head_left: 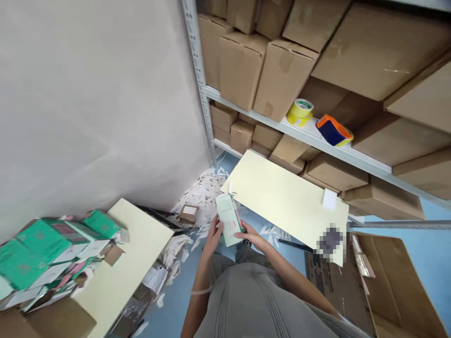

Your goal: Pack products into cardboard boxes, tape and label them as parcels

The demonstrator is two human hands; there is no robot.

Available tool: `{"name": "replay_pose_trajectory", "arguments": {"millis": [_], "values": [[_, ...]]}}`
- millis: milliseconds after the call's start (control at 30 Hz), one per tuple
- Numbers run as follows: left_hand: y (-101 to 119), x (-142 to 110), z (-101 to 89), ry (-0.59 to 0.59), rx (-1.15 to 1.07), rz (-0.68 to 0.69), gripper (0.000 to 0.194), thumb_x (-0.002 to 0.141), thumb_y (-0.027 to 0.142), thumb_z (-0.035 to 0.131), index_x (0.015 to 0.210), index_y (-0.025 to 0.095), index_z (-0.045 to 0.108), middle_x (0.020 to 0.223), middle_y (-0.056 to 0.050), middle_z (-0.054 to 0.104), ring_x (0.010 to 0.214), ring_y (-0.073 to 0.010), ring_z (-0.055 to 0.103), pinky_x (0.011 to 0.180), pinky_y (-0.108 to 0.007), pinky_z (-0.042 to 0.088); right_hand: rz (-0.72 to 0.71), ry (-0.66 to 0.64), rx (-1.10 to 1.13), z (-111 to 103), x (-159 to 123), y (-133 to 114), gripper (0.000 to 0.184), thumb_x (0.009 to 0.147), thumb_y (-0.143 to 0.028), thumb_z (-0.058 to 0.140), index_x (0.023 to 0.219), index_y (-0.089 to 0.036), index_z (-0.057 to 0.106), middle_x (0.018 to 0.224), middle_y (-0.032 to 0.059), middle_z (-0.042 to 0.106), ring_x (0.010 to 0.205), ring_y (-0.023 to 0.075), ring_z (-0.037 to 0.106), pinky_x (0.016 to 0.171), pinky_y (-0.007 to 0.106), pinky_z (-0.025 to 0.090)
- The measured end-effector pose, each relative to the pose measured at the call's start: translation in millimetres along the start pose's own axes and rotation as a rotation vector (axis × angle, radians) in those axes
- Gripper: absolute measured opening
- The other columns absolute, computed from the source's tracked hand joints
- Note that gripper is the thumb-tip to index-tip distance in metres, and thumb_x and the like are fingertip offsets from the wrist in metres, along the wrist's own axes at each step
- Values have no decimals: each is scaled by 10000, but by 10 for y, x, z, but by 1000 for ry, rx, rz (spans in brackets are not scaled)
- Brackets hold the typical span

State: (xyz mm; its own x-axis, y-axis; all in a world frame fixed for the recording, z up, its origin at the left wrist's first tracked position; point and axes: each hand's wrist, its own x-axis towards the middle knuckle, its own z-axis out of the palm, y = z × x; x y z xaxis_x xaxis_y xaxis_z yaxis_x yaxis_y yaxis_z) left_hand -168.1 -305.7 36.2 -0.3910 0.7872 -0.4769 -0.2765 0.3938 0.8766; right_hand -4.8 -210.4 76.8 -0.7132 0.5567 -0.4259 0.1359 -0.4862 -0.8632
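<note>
Both of my hands grip a slim pale green carton [228,219] with a pink side, held upright in front of my body. My left hand [213,237] wraps its lower left edge, and my right hand [248,234] supports it from the lower right. Just beyond the carton lies a pale yellow tabletop [285,202], with a small white piece [329,199] on it. To the left, on a second pale yellow tabletop [141,249], sits a loose heap of green and white flattened cartons [45,253].
Metal shelving [317,141] holds several brown cardboard boxes, a yellow tape roll [299,112] and a blue-and-orange tape dispenser [334,130]. White paper scraps [202,192] litter the blue floor. An open cardboard box [391,286] stands at lower right, with a grey wall [88,103] on the left.
</note>
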Motion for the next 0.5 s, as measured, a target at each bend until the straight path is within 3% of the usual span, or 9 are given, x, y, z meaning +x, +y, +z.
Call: {"name": "replay_pose_trajectory", "arguments": {"millis": [100,200,367,500], "values": [[9,333,512,-157,-108,-112,721,879,721,282,1402,255,456,1376,-120,557,1190,-268,583,917,-428,522,-10,119,18,-534,-145,-167,554,631,-429,772,1153,-304,638,1200,40,669,1161,282,584,1019,421,447],[70,754,796,-137,-58,-189,661,929,645,257,1355,206,508,1388,-157,540,1196,-261,581,955,-440,494,-14,267,96,-1012,-293,-188,559,651,-426,756,1175,-285,622,1218,45,668,1180,300,578,1010,435,456],[251,1445,910,-104,125,-175,640,957,588,261,1300,124,539,1444,-201,464,1286,-286,502,1010,-443,436,7,565,184,-1617,-508,-50,599,656,-430,756,1207,-252,598,1240,64,658,1153,302,600,956,435,494],[386,1918,894,-119,254,-154,648,931,628,282,1267,146,555,1370,-210,536,1249,-290,536,985,-460,451,5,753,214,-1836,-577,-38,622,672,-444,746,1239,-243,586,1253,76,651,1153,300,601,956,444,492]]}}
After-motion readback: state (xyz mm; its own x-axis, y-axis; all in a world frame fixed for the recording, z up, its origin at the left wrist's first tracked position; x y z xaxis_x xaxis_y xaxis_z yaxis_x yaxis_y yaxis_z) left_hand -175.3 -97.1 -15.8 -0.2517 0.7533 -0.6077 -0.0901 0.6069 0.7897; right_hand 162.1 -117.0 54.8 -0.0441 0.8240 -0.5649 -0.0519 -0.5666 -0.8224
